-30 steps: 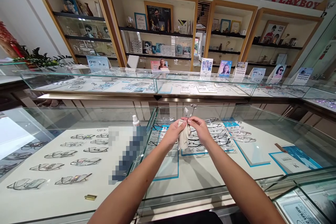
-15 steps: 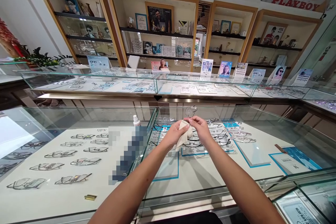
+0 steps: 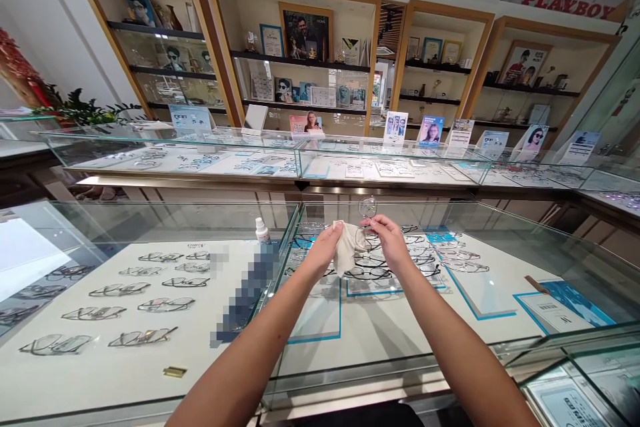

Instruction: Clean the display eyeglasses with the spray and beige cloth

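My left hand [image 3: 323,252] pinches a cream cleaning cloth [image 3: 344,257], which hangs down from the fingers. Just right of it, my right hand [image 3: 390,240] is closed on a pair of thin-framed eyeglasses [image 3: 367,207]. One round lens points up and away above the fingertips; the other lens lies against the cloth's right edge. Both hands are held over a glass display case in which rows of dark-framed eyeglasses [image 3: 367,272] lie on a white board with blue edges.
A white spray bottle [image 3: 261,232] stands left of my hands. More eyeglasses [image 3: 120,289] lie in rows in the left case, with a small gold clip [image 3: 175,371] near the front. Behind, a second glass counter [image 3: 300,163] runs across, with shelves [image 3: 300,53] along the wall.
My hands have moved apart. The cloth now hangs loose from my left hand instead of being bunched between both, and the eyeglasses have shifted slightly right with my right hand.
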Motion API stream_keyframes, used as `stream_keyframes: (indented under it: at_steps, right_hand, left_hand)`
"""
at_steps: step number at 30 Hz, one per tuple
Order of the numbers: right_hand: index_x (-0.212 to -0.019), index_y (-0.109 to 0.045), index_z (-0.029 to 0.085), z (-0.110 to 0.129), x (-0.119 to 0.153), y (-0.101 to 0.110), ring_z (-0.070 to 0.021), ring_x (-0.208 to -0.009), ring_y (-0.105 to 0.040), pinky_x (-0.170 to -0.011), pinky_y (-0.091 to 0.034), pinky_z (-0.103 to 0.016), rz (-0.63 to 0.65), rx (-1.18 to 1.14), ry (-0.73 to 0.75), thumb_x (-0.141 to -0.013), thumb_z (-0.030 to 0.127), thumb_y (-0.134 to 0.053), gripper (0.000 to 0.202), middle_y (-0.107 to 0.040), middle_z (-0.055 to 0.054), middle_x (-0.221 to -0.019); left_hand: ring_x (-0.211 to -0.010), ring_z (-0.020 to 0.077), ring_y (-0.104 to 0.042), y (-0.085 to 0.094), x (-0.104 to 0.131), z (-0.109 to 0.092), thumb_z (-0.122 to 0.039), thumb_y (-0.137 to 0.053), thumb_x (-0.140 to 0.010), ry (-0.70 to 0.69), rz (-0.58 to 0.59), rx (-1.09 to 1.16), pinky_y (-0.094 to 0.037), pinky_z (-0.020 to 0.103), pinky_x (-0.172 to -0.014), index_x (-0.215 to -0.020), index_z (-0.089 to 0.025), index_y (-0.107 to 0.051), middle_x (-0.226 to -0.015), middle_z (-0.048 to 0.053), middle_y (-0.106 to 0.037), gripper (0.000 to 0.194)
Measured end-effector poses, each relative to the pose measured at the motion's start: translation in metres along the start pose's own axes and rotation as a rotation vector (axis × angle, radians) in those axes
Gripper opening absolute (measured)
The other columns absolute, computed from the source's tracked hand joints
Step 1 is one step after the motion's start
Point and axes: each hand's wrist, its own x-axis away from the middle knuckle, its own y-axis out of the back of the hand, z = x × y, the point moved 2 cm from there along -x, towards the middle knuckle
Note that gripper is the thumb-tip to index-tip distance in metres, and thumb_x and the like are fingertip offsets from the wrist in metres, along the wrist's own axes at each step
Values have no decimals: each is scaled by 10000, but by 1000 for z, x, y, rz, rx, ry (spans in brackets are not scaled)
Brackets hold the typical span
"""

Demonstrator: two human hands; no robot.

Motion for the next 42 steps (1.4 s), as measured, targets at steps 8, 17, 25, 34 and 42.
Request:
stream_keyframes:
  at_steps: [8, 17, 25, 34, 42]
  right_hand:
    - [-770, -731, 239, 5, 4, -7, -223, -902, -675, -917, -475, -354, 129, 119, -17, -818, 420, -762, 190, -765, -22, -859]
    - [-755, -756, 231, -1, 7, -12, -228, -868, -687, -897, -487, -370, 257, 123, -108, -785, 436, -799, 212, -782, -31, -841]
    - [-767, -780, 229, 2, 6, -10, -223, -865, -666, -905, -486, -367, 203, 128, -90, -778, 467, -802, 239, -769, -30, -839]
    - [-779, -755, 226, -2, 7, -13, -207, -830, -638, -853, -487, -348, 228, 103, -66, -765, 486, -837, 273, -733, -18, -833]
    - [-779, -749, 225, -7, 6, -12, -178, -763, -587, -789, -456, -321, 227, 108, -82, -748, 510, -852, 305, -691, 3, -778]
  left_hand:
    - [-979, 244, -722, -1, 0, -11, -640, -797, -811, 34, -19, 209, -545, 324, -867, -1202, -142, -699, -1045, 119, -785, 641]
    - [-719, 187, -690, 0, -2, -10, -578, -776, -864, 53, -8, 260, -548, 302, -702, -1271, -108, -688, -867, 88, -758, 628]
    - [-734, 156, -663, -5, 2, -13, -510, -874, -778, 14, 45, 244, -521, 260, -703, -1041, -128, -729, -878, 67, -753, 486]
    - [-580, 120, -572, -4, 0, -7, -483, -907, -742, 88, 104, 220, -453, 260, -585, -991, -150, -720, -745, 17, -693, 457]
    - [-631, 117, -609, -6, 2, -6, -426, -948, -695, 95, 69, 249, -471, 242, -630, -941, -127, -755, -773, 37, -721, 432]
